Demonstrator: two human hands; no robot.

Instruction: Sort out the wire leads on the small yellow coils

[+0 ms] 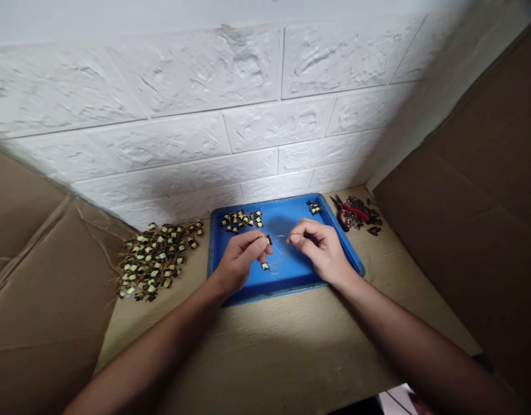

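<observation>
Over the blue tray [243, 298], my left hand [243, 259] pinches a small black and yellow component [268, 240] between thumb and finger. My right hand [319, 248] is held a little to the right, its thumb and fingertips pressed together; whatever it may hold is too small to make out. Below my left fingertips, one component [265, 266] lies on the tray beside thin reddish wires [274, 268]. Several similar components [237, 219] are grouped at the tray's back left, and a few more [314, 208] sit at its back right.
A large pile of yellow and black components [153, 259] covers the table left of the tray. Red-handled pliers [354, 212] rest among small metallic parts [355, 222] on the right. Cardboard panels [473, 173] flank both sides, with a white brick-pattern wall [248, 127] behind.
</observation>
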